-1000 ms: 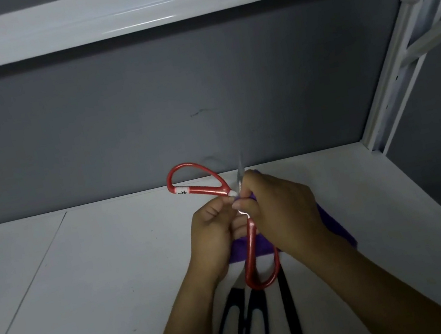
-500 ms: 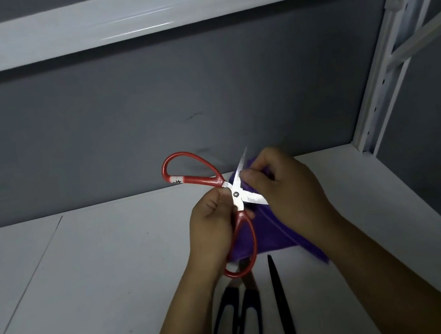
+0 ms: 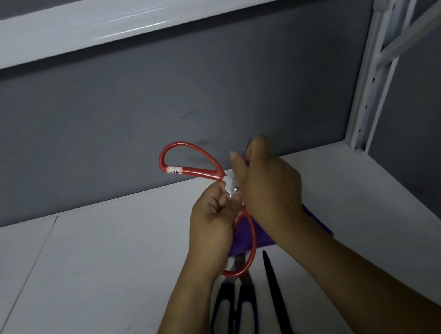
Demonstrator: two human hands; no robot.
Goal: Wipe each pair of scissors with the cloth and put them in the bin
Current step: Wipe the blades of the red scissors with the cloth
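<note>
Status: mid-wipe on the red scissors [image 3: 231,188], held up over the worktop [image 3: 86,279] at centre. My left hand [image 3: 216,214] pinches them right at the pivot, one red loop sticking up to the far left and the other hanging down towards me. My right hand [image 3: 271,187] is curled round the purple cloth [image 3: 262,237], bunched over the blades. The blades are hidden inside, so I can't tell how much of them is wiped, and the rest of the cloth hangs under my wrist. Two more pairs are lying on the near worktop just below the cloth: small black scissors [image 3: 245,283] and, just right of them, long black scissors [image 3: 276,298]. Neither is in hand, and there's no telling from here whether they're clean. The bin is not in view, so I can't say what's already in it. My read: early. Finish this pair and bin it, then repeat for the two black ones.
</note>
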